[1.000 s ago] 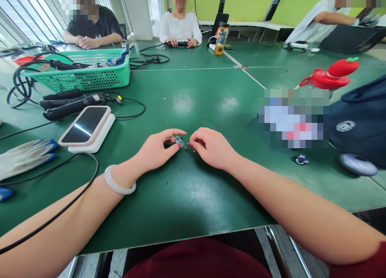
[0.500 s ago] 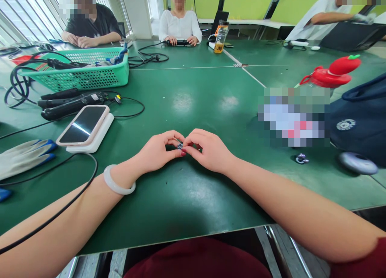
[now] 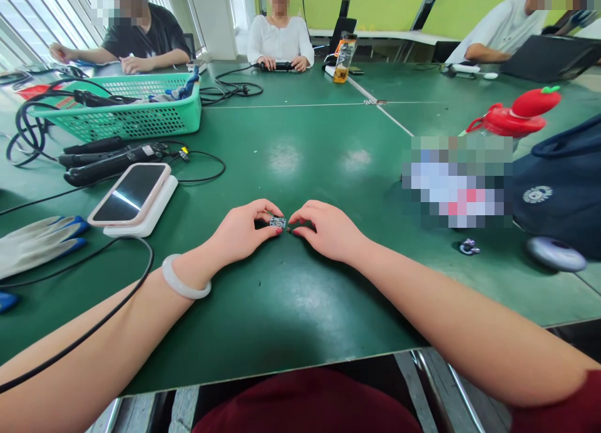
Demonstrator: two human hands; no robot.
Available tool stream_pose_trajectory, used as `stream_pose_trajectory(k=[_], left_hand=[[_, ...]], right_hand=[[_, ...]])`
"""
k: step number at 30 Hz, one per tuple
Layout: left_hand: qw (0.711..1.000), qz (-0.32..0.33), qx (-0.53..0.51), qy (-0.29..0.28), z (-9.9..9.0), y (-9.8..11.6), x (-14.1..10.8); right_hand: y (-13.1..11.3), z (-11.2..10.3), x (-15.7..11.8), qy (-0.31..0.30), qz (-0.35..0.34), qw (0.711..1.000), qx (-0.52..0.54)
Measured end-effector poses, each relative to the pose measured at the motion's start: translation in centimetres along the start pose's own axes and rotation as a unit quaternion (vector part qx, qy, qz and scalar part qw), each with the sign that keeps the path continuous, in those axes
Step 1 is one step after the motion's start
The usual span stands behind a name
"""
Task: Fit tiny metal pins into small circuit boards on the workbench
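My left hand (image 3: 244,231) is low over the green table (image 3: 300,314), its thumb and fingers closed on a small silvery patterned piece (image 3: 277,222). The piece's fine detail is too small to read. Just to its right, my right hand (image 3: 328,231) has its thumb and fingertips apart, with a narrow gap between it and the piece. A tiny dark bit (image 3: 288,231) shows near the right fingertips; whether they touch it is unclear. A white bracelet (image 3: 183,283) circles my left wrist.
At left are a phone (image 3: 131,194) on a white box, a glove (image 3: 40,242), black devices (image 3: 113,161), cables and a green basket (image 3: 136,117). At right lie a small shiny object (image 3: 468,247), a mouse (image 3: 556,254) and a dark bag (image 3: 558,189). Three people sit beyond.
My hands have moved slightly apart, and more of the small piece shows. My right fingertips have opened away from it. The person at far left has stretched out an arm; the one at right has lowered an arm.
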State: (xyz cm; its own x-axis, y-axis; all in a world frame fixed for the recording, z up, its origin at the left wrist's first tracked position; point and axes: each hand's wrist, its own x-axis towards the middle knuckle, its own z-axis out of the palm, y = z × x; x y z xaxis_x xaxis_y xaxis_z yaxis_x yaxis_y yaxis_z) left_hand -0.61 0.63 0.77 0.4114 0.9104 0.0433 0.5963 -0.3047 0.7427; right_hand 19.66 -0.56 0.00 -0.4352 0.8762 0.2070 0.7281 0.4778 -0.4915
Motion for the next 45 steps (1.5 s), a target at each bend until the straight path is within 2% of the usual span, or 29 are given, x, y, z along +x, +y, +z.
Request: stream_pose_trajectory(k=[14,25,29,34,40,45], left_hand=[[1.0,-0.011,0.004,0.011,0.06,-0.23,0.14],[1.0,-0.019,0.016,0.006,-0.05,-0.14,0.12],[1.0,-0.013,0.015,0.002,-0.02,-0.16,0.1],[1.0,-0.004,0.022,-0.005,-0.02,0.01,0.04],[0.999,0.003,0.04,-0.016,-0.05,0.32,0.02],[0.998,0.014,0.054,-0.02,-0.02,0.17,0.03]], right_hand=[[-0.72,0.84,0.32,-0.009,-0.001,0.998,-0.061],[-0.29,0.22,0.13,-0.024,0.026,0.999,-0.03],[-0.56,0.27,0.09,-0.027,0.015,0.999,-0.038],[-0.6,0.31,-0.04,-0.019,0.007,1.0,-0.022],[-0.46,0.38,-0.03,0.023,-0.008,1.0,0.007],[-0.57,0.37,-0.09,0.006,0.001,1.0,-0.013]])
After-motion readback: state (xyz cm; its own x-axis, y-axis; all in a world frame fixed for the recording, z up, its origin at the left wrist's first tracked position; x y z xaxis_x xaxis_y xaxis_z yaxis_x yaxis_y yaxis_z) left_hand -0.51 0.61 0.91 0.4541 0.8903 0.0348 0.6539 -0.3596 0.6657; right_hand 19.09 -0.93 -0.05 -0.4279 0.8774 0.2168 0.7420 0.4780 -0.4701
